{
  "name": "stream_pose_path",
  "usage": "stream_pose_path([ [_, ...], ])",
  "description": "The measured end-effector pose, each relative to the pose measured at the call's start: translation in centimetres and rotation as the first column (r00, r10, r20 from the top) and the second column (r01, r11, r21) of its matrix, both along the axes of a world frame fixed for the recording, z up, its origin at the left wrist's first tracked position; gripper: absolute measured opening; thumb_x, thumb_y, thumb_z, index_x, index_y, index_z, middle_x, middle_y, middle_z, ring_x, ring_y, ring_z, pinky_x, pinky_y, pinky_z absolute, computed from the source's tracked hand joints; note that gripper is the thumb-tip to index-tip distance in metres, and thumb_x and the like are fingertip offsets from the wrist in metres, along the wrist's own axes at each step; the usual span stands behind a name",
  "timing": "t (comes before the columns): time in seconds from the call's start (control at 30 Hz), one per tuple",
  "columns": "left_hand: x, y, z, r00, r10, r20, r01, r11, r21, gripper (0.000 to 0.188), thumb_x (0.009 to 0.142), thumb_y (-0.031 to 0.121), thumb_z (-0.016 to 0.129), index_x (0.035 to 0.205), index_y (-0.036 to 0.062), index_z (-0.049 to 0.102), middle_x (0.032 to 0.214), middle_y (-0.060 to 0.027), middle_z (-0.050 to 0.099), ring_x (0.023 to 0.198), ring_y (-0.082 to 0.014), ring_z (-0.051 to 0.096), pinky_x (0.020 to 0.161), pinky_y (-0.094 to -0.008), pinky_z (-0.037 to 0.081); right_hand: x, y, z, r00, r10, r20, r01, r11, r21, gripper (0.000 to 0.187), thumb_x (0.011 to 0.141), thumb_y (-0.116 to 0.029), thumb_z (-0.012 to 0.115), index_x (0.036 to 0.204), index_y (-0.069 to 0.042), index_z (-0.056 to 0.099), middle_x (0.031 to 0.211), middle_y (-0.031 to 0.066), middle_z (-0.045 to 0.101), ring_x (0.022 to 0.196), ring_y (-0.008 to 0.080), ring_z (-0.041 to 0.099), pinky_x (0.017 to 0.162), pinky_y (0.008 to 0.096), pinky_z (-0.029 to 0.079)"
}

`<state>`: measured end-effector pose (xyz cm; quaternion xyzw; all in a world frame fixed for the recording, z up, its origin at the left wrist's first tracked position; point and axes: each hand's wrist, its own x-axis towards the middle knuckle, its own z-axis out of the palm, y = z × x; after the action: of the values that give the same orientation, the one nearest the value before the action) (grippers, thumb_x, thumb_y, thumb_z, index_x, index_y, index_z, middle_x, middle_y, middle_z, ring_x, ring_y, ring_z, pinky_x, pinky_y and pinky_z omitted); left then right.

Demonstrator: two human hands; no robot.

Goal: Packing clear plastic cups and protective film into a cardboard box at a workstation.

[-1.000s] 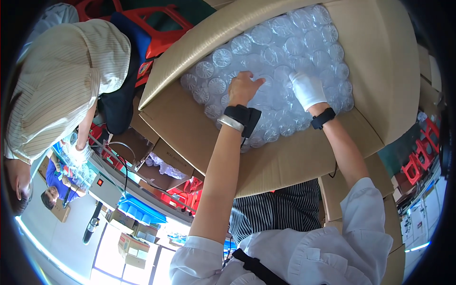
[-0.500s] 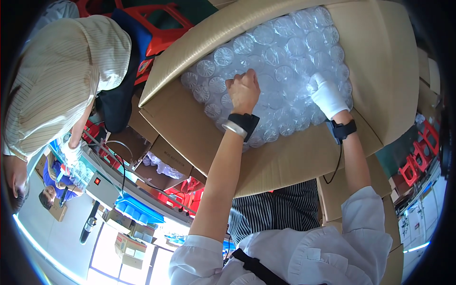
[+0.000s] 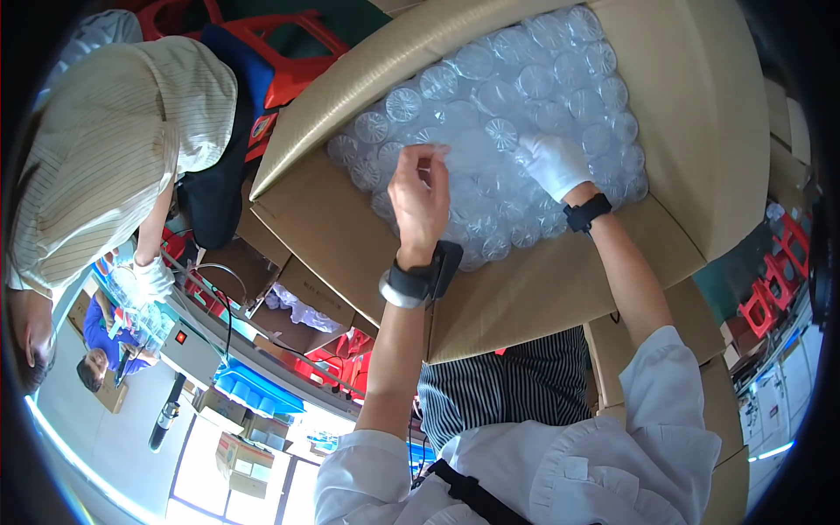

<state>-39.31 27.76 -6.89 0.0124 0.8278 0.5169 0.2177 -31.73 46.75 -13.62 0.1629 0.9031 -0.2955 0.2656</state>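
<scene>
Head view: clear round plastic pieces (image 3: 501, 135) packed inside an open carton (image 3: 691, 114).
Left hand (image 3: 420, 199) curled above, gloved right hand (image 3: 558, 164) at them; can't tell whether either grips. Hard or uneven pressing might dent pieces or tilt rows.

green floor (image 3: 360, 19), red stools (image 3: 777, 271) right, bright window (image 3: 199, 468) lower left

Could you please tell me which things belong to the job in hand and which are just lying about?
In use: left hand, gloved right hand, clear round plastic pieces, open cardboard box.

Apparently lying about: red stool, blue tray, crumpled plastic.
</scene>
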Motion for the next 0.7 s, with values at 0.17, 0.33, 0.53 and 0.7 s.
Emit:
stream_pose_path([
  [0.17,0.1,-2.8,-0.1,0.993,0.118,-0.001,-0.118,0.993,0.011,0.005,0.084,0.004,0.05,0.084,-0.0009,0.051,0.076,-0.009,0.06,0.063,-0.0117,0.056,0.058,-0.0255,0.045,0.0,-0.3,4.1,0.943,-0.208,-0.258,0.075,0.891,-0.447,0.017,0.08,-0.017,0.055,0.086,-0.001,0.059,0.075,0.0062,0.059,0.067,0.0193,0.058,0.061,0.027,0.044],
  [0.33,0.6,-3.3,0.7,0.999,0.029,0.042,-0.035,0.988,0.15,0.006,0.086,0.005,0.049,0.088,-0.0002,0.049,0.075,-0.0079,0.059,0.064,-0.0107,0.055,0.059,-0.0248,0.045,-1.3,1.1,10.4,0.911,-0.403,-0.093,0.262,0.737,-0.623,0.013,0.081,-0.014,0.054,0.084,-0.002,0.057,0.076,0.0019,0.055,0.067,0.0116,0.054,0.061,0.022,0.042],
  [0.53,1.5,-2.4,3.8,0.99,0.039,0.134,-0.08,0.946,0.314,0.005,0.088,0.006,0.047,0.089,0.0015,0.047,0.076,-0.0058,0.058,0.069,-0.0086,0.054,0.062,-0.0231,0.044,1.8,3.4,9.0,0.747,-0.616,0.249,0.397,0.113,-0.911,0.014,0.081,-0.012,0.057,0.088,0.0,0.059,0.079,0.0004,0.057,0.069,0.0073,0.051,0.065,0.0211,0.041],
  [0.7,1.2,-1.9,2.6,0.986,0.13,0.101,-0.154,0.942,0.298,0.014,0.082,-0.001,0.051,0.096,0.0015,0.047,0.082,-0.0082,0.057,0.072,-0.0137,0.055,0.064,-0.0247,0.046,-0.9,3.1,9.7,0.125,-0.96,0.252,0.512,-0.155,-0.845,0.009,0.084,-0.017,0.053,0.087,-0.009,0.056,0.073,-0.0001,0.055,0.063,0.0116,0.053,0.061,0.0254,0.046],
])
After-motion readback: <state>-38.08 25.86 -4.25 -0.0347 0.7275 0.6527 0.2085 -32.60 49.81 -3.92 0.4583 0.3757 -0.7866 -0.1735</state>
